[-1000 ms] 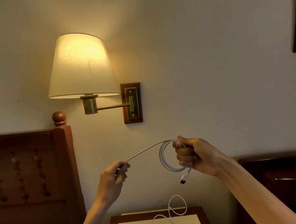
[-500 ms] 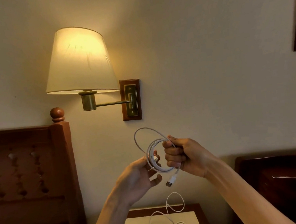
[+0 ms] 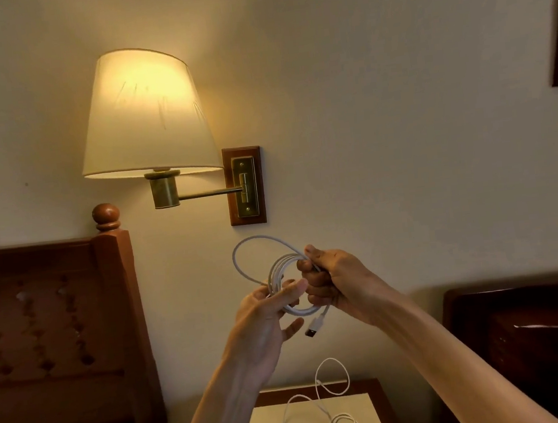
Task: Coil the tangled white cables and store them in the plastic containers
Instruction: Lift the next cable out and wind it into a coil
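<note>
Right hand [image 3: 333, 283] clenches the coiled cable [image 3: 290, 280] to keep its loops together; left hand [image 3: 265, 319] pinches the next loop into place.

1. no text, label, brand, number or sign can be read anywhere in the head view.
</note>
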